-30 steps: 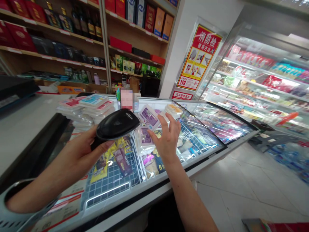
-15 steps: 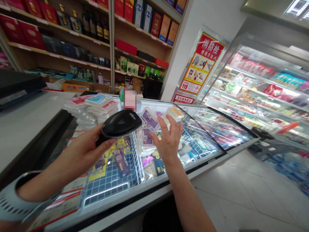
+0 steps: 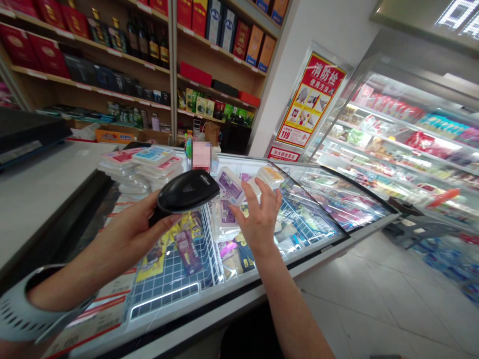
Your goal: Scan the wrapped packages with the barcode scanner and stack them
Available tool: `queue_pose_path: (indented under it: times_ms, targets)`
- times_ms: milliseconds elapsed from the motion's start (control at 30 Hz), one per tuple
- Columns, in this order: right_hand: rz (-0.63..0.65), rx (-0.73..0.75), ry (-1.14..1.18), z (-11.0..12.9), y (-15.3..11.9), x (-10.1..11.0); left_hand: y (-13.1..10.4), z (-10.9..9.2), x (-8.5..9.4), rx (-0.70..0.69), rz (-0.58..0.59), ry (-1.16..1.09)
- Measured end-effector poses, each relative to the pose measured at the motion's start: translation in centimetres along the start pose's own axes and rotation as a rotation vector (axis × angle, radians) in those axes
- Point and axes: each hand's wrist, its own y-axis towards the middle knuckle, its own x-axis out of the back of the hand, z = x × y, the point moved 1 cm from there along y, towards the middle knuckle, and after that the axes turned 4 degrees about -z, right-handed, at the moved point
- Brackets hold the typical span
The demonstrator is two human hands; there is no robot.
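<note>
The left hand [image 3: 138, 224] reaches in from the left with the forearm slanting up and inward, its fingers wrapped round the handle of a black scanner [image 3: 189, 192] whose head points right. A pale wristband [image 3: 22, 309] circles that wrist. The right hand [image 3: 258, 219] rises from the near edge of the freezer [image 3: 318, 260], wrist bent slightly, thumb and forefinger closed on the lower right corner of a purple-labelled box [image 3: 229, 185]; the other fingers are curled and spread apart. That box leans, label toward the scanner, towards the freezer's far edge, just above a stack of similar boxes [image 3: 220, 224].

Under the scanner, a wire basket [image 3: 157, 296] carries yellow packets [image 3: 151, 267] and a dark purple packet [image 3: 189, 252] (the scanner hides part of its far end). Piled boxes [image 3: 155, 167] stand by the freezer's far left corner, next to the pale tabletop [image 3: 26, 199]. Beyond the right hand, which blocks some of the goods, sits an orange-labelled box [image 3: 271, 175]; the glass lid [image 3: 359, 204] covers the freezer's right end. Bottle shelves [image 3: 97, 50] and a red-and-yellow poster [image 3: 312, 97] stand behind.
</note>
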Motion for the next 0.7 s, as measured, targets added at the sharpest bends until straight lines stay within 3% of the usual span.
queue_pose_path:
  times_ms: [700]
  targets:
    - [0.021, -0.011, 0.018, 0.01, -0.25, 0.06, -0.04, 0.34, 0.0, 0.01, 0.008, 0.068]
